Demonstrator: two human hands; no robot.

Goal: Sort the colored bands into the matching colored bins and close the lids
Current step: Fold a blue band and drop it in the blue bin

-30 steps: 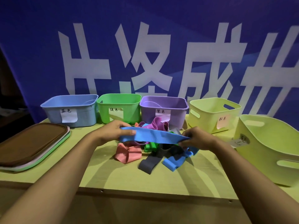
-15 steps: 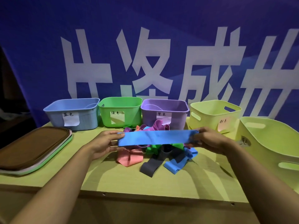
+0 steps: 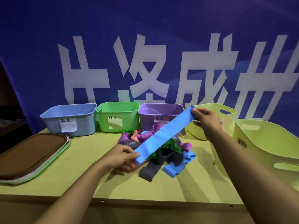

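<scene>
Blue band (image 3: 163,135) spans diagonally across frame centre: your left hand (image 3: 123,157) pinches its lower end, your right hand (image 3: 205,120) its upper end. Below lies the band pile (image 3: 161,151); behind, blue bin (image 3: 69,118), green bin (image 3: 118,115), purple bin (image 3: 155,113).

Staged demo booth: printed banner (image 3: 145,46) behind table (image 3: 97,175)
</scene>
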